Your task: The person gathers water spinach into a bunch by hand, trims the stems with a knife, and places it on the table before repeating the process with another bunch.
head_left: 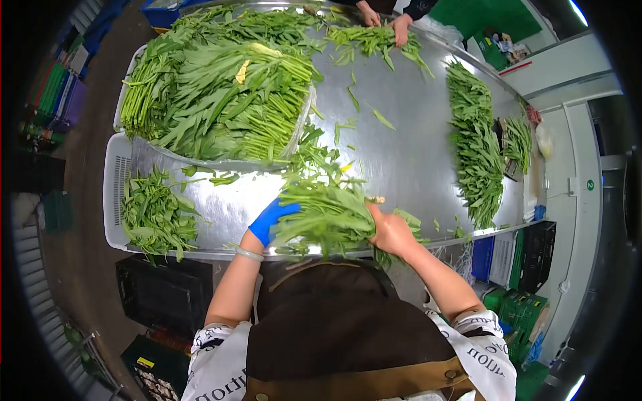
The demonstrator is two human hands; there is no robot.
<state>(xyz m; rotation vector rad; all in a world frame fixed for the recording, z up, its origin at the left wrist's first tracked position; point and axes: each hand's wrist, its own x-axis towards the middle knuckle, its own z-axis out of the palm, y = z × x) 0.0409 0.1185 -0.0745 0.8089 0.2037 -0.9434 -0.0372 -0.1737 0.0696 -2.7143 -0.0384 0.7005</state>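
A loose bunch of water spinach (321,217) is held low over the near edge of the metal table, between my two hands. My left hand (267,220), in a blue glove, is closed around its left side, with the fingertips hidden by leaves. On the right, my right hand (391,232) is bare and grips the other end, the thumb pointing up. A small tan thing (379,199) sticks out by that thumb; I cannot make out what it is. Some leaves in the bunch are blurred.
A large heap of water spinach (221,100) fills the left back. A smaller pile (157,210) lies by a white basket (115,194). Bunches (476,144) are lined up at right. Across the metal table (408,134), another person's hands (400,30) handle greens. Black crates (164,291) stand below.
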